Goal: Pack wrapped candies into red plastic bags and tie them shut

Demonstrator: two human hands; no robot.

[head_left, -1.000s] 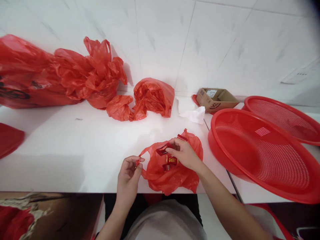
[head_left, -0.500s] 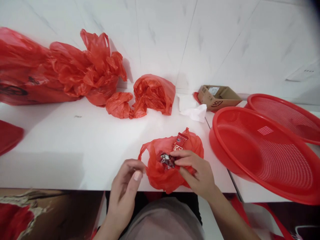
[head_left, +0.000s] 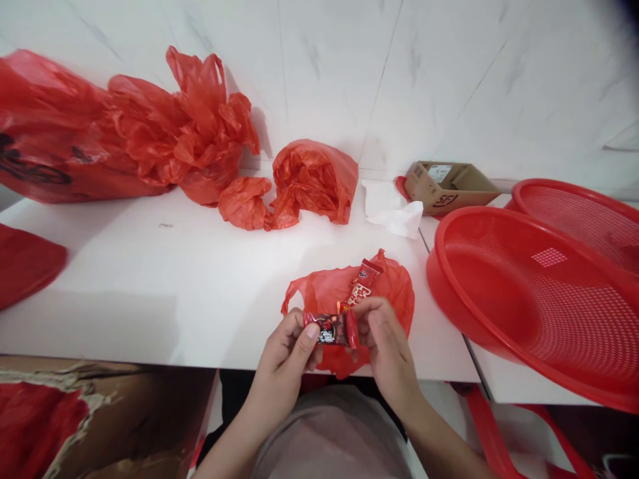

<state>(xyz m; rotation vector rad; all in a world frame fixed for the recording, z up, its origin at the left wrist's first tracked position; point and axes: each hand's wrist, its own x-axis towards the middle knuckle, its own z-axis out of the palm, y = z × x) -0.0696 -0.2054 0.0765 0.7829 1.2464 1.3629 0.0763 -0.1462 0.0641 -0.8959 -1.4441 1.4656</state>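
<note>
A small dark snack packet (head_left: 330,329) with red crimped ends lies across the front of me, printed side up. My left hand (head_left: 287,352) pinches its left end, thumb on top. My right hand (head_left: 387,346) is curled at the packet's right end, with some fingertips behind it; their exact contact is partly hidden. Beneath both hands a red plastic bag (head_left: 397,286) is spread on the table. Further small packets lie on it: a red one (head_left: 368,271) and a red-and-white patterned one (head_left: 358,293). A bit of yellow and red wrapper (head_left: 343,307) peeks out above the held packet.
Full red bags (head_left: 200,133) line the back left, beside a crumpled red bag (head_left: 319,176). White tissue (head_left: 399,218) and a small cardboard box (head_left: 452,189) sit by the wall. Red plastic baskets (head_left: 479,266) stand right. An open carton (head_left: 134,412) is below the table's left front.
The dark packet has come up off the bag's contents and turned print side up. My left hand has moved right and taken hold of it. The view has shifted slightly.
</note>
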